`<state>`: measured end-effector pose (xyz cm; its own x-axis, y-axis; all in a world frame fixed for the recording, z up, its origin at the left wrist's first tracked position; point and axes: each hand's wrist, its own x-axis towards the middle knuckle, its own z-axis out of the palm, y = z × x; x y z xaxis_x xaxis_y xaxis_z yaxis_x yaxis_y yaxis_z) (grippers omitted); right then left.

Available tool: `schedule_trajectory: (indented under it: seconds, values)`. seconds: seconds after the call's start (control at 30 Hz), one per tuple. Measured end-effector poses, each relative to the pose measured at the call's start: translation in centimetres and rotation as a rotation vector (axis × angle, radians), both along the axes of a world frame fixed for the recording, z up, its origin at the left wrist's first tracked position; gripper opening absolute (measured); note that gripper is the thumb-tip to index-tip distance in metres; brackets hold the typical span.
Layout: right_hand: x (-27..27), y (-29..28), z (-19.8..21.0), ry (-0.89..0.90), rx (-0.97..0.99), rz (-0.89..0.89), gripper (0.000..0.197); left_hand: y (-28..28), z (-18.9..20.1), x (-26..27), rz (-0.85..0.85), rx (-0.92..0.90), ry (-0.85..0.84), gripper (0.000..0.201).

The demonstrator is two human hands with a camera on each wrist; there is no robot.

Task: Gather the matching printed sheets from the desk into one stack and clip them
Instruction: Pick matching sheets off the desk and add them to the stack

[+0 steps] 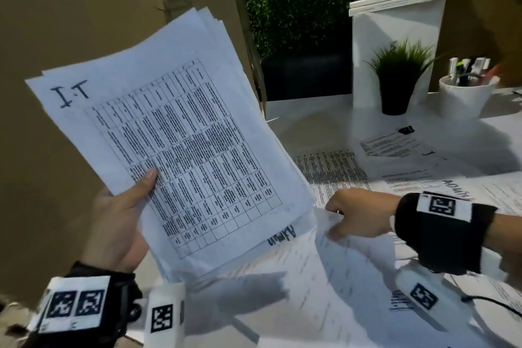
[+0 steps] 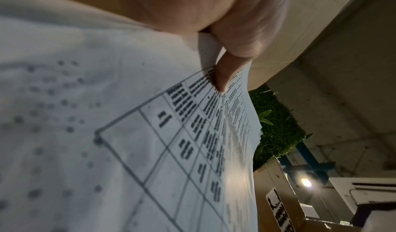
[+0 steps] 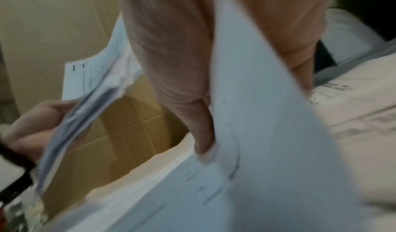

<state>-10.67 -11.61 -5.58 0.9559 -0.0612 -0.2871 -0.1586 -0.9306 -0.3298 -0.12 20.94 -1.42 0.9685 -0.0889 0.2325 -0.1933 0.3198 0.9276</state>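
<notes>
The left hand (image 1: 118, 223), at the lower left of the head view, is raised with its palm toward the camera and grips a stack of printed sheets (image 1: 180, 135), thumb pressed flat on the top page and the other fingers hidden behind. That top page bears a printed table and a handwritten "I.T" at its upper left corner, and the stack tilts up across the centre-left of the frame, clear of the desk. The right hand (image 1: 358, 215), at centre right, reaches in knuckles-up and pinches the edge of a single sheet (image 1: 339, 257) between thumb and fingers; this sheet curls up from the desk just below the stack's lower right corner. More printed pages lie spread over the white desk (image 1: 310, 118). A black binder clip (image 1: 406, 130) sits on one page at the upper right, near a potted plant (image 1: 398, 76) and a white pen cup (image 1: 463, 96). Brown cardboard (image 1: 70, 22) fills the upper left.
</notes>
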Motion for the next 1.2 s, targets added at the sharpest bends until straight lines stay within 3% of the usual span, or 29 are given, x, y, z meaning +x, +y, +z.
schedule_trajectory:
  seconds: [0.1, 0.2, 0.3, 0.4, 0.5, 0.57, 0.63, 0.73, 0.83, 0.9, 0.97, 1.1, 1.2]
  values:
    - [-0.5, -1.9, 0.2, -0.227, 0.371, -0.104, 0.014, -1.0, -1.0, 0.0, -0.031, -0.015, 0.105, 0.045]
    - [-0.8, -3.3, 0.6, -0.459, 0.738, -0.242, 0.012, -2.4, -2.0, -0.3, -0.104, -0.041, 0.242, 0.019]
    - [-1.0, -3.0, 0.6, -0.586, 0.960, -0.238, 0.017, -4.3, -2.4, -0.8, -0.182, -0.047, 0.367, 0.027]
    - [-1.3, -2.3, 0.5, -0.559, 1.097, -0.206, 0.023, -5.7, -2.4, -1.1, -0.221, -0.015, 0.376, 0.022]
    - [-1.5, -1.4, 0.5, -0.435, 1.082, -0.148, 0.024, -6.4, -2.4, -1.4, -0.231, 0.016, 0.372, 0.020]
    - [-1.6, -1.1, 0.7, -0.333, 1.104, -0.178, 0.030, -6.3, -2.3, -1.7, -0.206, 0.032, 0.344, 0.036]
    - [-1.2, -1.5, 1.0, -0.310, 1.019, -0.231, 0.039, -5.6, -2.4, -1.4, -0.157, 0.005, 0.276, 0.057]
    - [0.5, -3.9, 1.0, -0.370, 0.618, -0.384, 0.041, -4.1, -2.1, -1.0, -0.078, -0.003, 0.164, 0.049]
    - [2.8, -6.9, -0.1, -0.174, 0.193, -0.457, 0.086, -2.8, -1.0, -0.8, 0.017, 0.036, 0.080, 0.051]
    - [3.8, -7.5, -0.7, -0.042, 0.009, -0.439, 0.114, -2.2, -0.5, -0.4, 0.061, 0.062, 0.045, 0.050]
    - [4.5, -7.5, -0.9, -0.004, -0.085, -0.434, 0.122, -1.6, -0.5, 0.2, 0.117, 0.069, 0.035, 0.048]
    - [5.3, -7.3, -0.5, 0.024, -0.092, -0.505, 0.124, -0.8, -0.7, 0.3, 0.138, 0.041, -0.010, 0.056]
    - [5.4, -7.2, 0.3, 0.055, -0.061, -0.541, 0.104, -0.4, -1.0, 0.3, 0.137, 0.039, -0.017, 0.054]
